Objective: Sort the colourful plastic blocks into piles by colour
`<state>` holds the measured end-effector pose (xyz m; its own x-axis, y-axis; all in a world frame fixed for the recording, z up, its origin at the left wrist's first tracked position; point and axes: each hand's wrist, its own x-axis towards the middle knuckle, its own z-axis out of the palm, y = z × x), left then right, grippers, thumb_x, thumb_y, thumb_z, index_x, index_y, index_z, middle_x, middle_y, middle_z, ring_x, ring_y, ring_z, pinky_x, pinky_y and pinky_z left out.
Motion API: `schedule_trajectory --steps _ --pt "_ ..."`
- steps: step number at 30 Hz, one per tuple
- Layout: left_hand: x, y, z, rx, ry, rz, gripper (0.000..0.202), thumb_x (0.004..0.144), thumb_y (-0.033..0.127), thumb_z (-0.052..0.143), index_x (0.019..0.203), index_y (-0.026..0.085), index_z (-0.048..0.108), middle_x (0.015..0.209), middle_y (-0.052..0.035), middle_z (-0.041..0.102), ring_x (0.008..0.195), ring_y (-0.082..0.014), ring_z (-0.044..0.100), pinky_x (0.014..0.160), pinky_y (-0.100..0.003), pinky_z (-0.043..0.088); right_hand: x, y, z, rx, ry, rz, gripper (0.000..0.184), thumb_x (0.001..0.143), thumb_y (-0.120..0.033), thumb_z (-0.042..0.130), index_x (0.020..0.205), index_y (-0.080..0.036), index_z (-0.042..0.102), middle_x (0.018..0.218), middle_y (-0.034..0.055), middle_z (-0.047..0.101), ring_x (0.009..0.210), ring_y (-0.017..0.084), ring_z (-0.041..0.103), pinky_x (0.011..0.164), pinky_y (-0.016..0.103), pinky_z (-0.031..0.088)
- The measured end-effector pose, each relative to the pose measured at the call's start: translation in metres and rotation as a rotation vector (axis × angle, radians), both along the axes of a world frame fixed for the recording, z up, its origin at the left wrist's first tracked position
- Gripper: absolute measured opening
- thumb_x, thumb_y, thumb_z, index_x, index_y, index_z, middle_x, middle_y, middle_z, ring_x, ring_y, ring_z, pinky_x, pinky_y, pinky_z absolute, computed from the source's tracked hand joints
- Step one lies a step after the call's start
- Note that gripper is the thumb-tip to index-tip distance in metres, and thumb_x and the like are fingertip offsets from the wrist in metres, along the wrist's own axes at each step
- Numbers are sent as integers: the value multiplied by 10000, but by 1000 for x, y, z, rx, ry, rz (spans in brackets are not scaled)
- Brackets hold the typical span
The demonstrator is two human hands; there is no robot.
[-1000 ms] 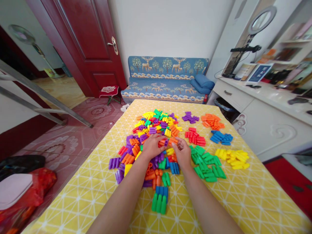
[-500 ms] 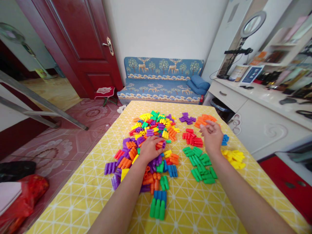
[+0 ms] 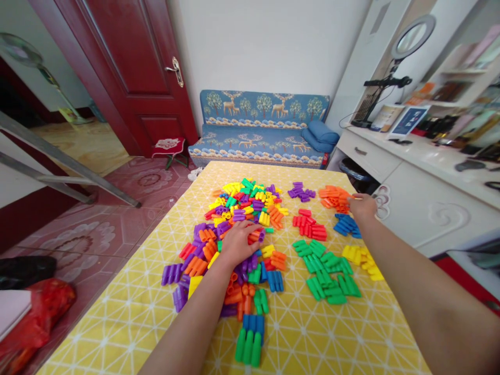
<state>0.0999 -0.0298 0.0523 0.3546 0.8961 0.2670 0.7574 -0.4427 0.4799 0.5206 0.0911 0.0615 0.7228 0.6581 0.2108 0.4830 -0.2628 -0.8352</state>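
Note:
Bullet-shaped plastic building pieces joined in rows cover much of the table. My left hand (image 3: 239, 241) rests on the mixed-colour pile (image 3: 203, 250), its thumb and fingers curled round an orange and purple piece (image 3: 257, 236). Far to the right, my right hand (image 3: 363, 207) is closed at the right edge of the orange group (image 3: 334, 198), with a bit of orange at its fingertips. Below that hand lie blue pieces (image 3: 346, 225) and yellow pieces (image 3: 362, 260). Red pieces (image 3: 309, 226), green pieces (image 3: 326, 268) and purple pieces (image 3: 300, 191) form separate groups between my hands.
A yellow patterned cloth (image 3: 297, 333) covers the table. Beyond it stands a blue sofa (image 3: 258, 130). To the right is a white dresser (image 3: 425, 192) with a ring light (image 3: 413, 36). On the left are a small red stool (image 3: 169, 147) and a metal ladder (image 3: 70, 161).
My right hand has moved right, from over the orange group to its right edge, uncovering the blue pieces. My left hand stays on the mixed pile. The view has shifted slightly.

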Motion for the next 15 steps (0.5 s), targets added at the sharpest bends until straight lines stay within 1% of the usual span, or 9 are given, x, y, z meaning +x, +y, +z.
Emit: schedule_trajectory --steps 2,4,7,11,15 --pt "0 0 0 -4 3 -2 422 777 322 697 1197 327 655 1228 -21 637 1119 -248 562 977 -377 480 0 4 -2 -58 12 -36 152 713 -100 599 858 -108 643 606 37 566 544 166 539 595 333 416" --pt "0 0 0 -7 9 1 420 781 334 694 1199 321 655 1231 -25 637 1123 -253 559 978 -385 479 0 6 -4 -93 8 -40 210 718 -85 578 910 -88 662 615 40 574 559 163 536 605 323 412" --pt "0 -1 1 -14 15 1 416 788 335 685 1202 316 652 1240 -29 635 1124 -255 559 969 -391 482 1 6 -8 -119 -22 -45 298 679 -66 613 970 -82 674 694 58 610 623 170 538 650 325 418" --pt "0 -1 2 -9 5 -3 411 788 335 685 1197 310 654 1230 -29 638 1123 -251 563 969 -386 480 2 -1 -9 -120 -73 -51 340 656 -90 654 995 -81 682 880 117 640 769 200 559 747 342 418" --pt "0 -1 1 -5 -1 -2 414 787 327 687 1199 315 654 1219 -31 642 1123 -250 566 974 -384 477 -4 -9 -2 -72 -111 -59 328 709 -146 595 1019 -64 665 981 177 633 882 244 573 824 379 413"
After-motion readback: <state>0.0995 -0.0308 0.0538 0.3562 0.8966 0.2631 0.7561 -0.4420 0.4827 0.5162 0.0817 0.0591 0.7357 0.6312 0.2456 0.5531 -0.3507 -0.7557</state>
